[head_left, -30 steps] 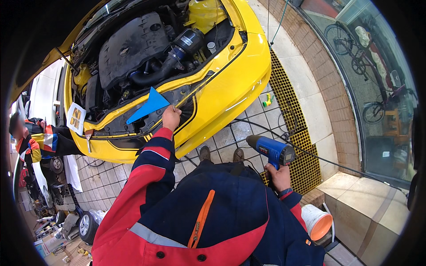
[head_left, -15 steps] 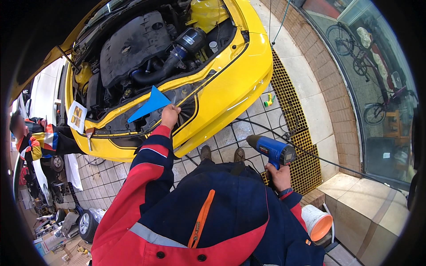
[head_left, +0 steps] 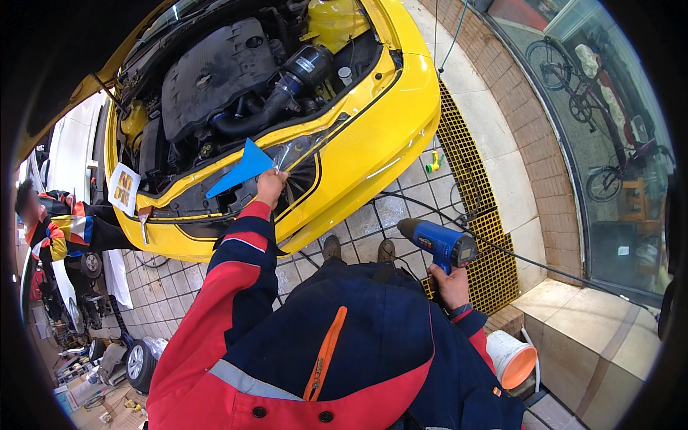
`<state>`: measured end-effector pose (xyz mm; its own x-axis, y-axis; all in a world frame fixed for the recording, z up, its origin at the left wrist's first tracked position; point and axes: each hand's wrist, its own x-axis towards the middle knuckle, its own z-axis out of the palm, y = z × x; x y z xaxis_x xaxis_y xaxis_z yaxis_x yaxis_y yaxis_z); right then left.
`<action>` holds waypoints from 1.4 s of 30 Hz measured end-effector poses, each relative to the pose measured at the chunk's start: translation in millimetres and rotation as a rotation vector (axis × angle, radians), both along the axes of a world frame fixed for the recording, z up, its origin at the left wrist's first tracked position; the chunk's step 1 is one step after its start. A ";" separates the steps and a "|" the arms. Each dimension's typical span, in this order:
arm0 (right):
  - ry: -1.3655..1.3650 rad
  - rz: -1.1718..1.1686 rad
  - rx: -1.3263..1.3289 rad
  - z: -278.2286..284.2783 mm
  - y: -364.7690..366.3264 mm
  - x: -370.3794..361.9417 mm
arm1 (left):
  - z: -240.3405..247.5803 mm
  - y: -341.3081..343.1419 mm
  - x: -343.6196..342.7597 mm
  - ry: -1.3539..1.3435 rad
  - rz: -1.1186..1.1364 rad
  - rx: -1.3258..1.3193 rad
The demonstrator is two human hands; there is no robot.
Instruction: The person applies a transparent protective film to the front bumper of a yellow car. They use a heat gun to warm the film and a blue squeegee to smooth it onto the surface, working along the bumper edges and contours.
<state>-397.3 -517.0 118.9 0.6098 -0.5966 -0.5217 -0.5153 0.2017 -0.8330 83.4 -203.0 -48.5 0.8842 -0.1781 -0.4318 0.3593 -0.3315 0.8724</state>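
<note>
My left hand [head_left: 271, 188] is over the headlight [head_left: 304, 175] of a yellow car, its fingers pinched on the edge of a clear film [head_left: 286, 155] that lifts and shines there. Beside those fingers a blue triangular squeegee [head_left: 242, 170] rests on the black panel in front of the engine. Lower right, my right hand [head_left: 452, 287] wraps round the handle of a blue heat gun [head_left: 438, 242], whose dark nozzle points left towards the car. The gun hangs above the tiled floor, apart from the bodywork.
The car's hood is up over the engine [head_left: 215, 75]. A brush [head_left: 145, 223] and a printed card [head_left: 125, 189] sit on the left front edge. Yellow grating [head_left: 473, 193] and a black hose [head_left: 509, 252] run at right. A bucket [head_left: 510, 358] stands lower right; another person [head_left: 68, 222] is at left.
My left hand has shifted slightly left and down, and the clear film now shows raised above the headlight. The heat gun and squeegee stay in place.
</note>
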 end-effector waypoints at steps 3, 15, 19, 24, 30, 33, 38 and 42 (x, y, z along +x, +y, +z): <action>0.040 0.016 -0.022 -2.5 0.7 -0.2 | 7.9 -1.1 -1.1 0.076 0.041 -0.108; 0.101 0.095 -0.062 -10.7 -4.4 1.6 | -15.9 35.3 -136.7 0.225 0.542 -0.128; 0.136 0.208 -0.117 3.6 -8.5 13.2 | -63.7 19.6 -182.5 0.891 0.734 -0.698; 0.101 0.221 -0.061 28.2 -6.9 27.0 | -95.9 -16.4 -156.7 0.941 0.854 -0.898; 0.126 0.256 -0.132 31.8 -15.9 25.2 | -90.2 -41.8 -165.9 0.925 0.999 -0.940; 0.178 0.281 -0.178 25.9 -28.8 16.2 | -83.6 -40.1 -172.5 0.921 1.017 -0.945; 0.235 0.232 -0.225 1.6 -49.1 3.1 | -83.4 -28.5 -174.8 0.787 0.827 -0.841; 0.262 0.189 -0.217 -11.0 -58.5 -2.5 | -81.8 -23.8 -178.2 0.553 0.644 -0.783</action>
<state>-399.8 -575.5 107.8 0.5821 -0.6001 -0.5487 -0.7277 -0.0833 -0.6809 -94.8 -226.8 -130.3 0.6328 -0.1526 -0.7592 0.6624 0.6144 0.4286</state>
